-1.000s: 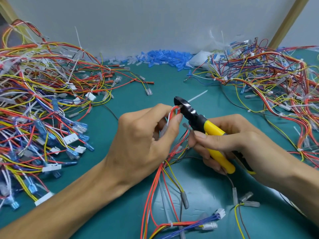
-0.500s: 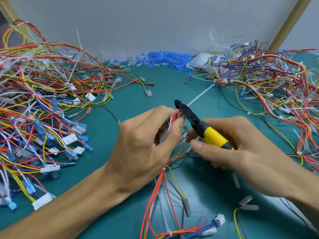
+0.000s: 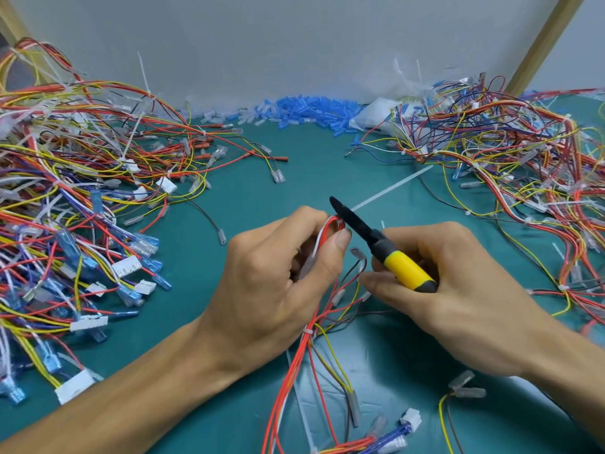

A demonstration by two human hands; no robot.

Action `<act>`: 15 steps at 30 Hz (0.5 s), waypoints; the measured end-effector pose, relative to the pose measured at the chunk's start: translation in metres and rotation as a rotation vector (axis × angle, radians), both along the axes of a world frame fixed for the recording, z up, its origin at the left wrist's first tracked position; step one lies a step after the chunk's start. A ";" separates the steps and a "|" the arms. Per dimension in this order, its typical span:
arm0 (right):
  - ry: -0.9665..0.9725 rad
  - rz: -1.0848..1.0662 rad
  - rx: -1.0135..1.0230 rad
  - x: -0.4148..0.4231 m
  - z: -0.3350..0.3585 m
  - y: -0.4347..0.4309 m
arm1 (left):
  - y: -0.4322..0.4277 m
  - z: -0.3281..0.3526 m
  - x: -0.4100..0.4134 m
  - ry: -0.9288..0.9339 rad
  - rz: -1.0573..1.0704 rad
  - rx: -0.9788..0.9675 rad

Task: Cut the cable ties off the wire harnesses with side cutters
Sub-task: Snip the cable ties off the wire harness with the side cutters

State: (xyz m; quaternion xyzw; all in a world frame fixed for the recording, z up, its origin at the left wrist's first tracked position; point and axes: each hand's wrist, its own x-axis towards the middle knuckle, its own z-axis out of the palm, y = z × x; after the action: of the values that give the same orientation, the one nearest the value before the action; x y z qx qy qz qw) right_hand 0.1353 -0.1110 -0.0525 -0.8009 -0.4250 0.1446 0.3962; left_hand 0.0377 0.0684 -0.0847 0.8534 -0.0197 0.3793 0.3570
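The left hand (image 3: pixel 271 290) pinched a loop of red and white wires from the wire harness (image 3: pixel 294 365) between thumb and finger. The right hand (image 3: pixel 458 299) held the side cutters (image 3: pixel 376 239) by the yellow handle. Their black tip lay right against the loop. The other wires trailed down over the green mat (image 3: pixel 294 165). A left pile (image 3: pixel 65 191) and a right pile (image 3: pixel 507 152) of tangled wires lay on it. Small blue bits (image 3: pixel 311 109) sat by the wall.
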 end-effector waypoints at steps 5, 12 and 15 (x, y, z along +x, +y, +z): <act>-0.121 -0.007 0.031 -0.001 -0.002 0.003 | -0.001 0.004 -0.001 0.006 -0.011 0.056; -0.059 0.067 0.004 0.000 0.002 0.002 | 0.006 0.008 0.000 0.033 -0.075 0.119; -0.015 0.076 -0.011 0.000 0.003 0.001 | 0.006 0.008 0.000 0.037 -0.086 0.119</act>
State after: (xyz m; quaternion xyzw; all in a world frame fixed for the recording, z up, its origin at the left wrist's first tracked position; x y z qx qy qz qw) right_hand 0.1352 -0.1099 -0.0492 -0.7876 -0.4571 0.1560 0.3827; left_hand 0.0380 0.0746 -0.0763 0.8784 -0.0723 0.3458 0.3218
